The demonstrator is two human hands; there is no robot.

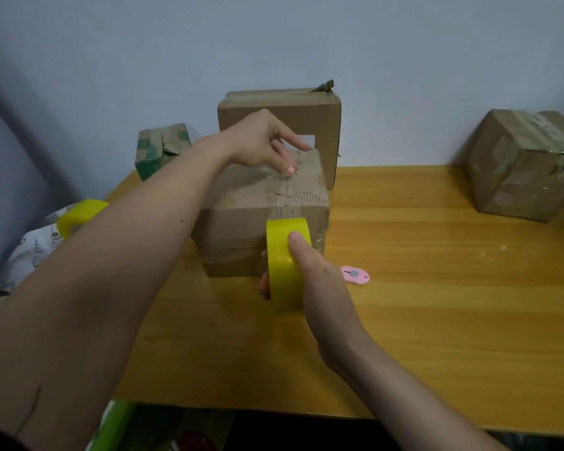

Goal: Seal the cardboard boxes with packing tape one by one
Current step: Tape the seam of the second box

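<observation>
A worn cardboard box (241, 219) sits on the wooden table (437, 288) in front of me. My left hand (261, 141) reaches over its top, and its fingertips press a clear strip of tape down on the lid. My right hand (310, 281) grips a yellow roll of packing tape (285, 255) held upright against the box's front right corner, thumb on the roll's outer face. The tape strip runs from the roll up over the box's top.
A larger box (323, 118) stands behind against the wall, a green-printed box (160, 148) at back left, another taped box (521, 164) at far right. A pink cutter (355, 275) lies right of my right hand. A second yellow roll (79, 216) sits at left.
</observation>
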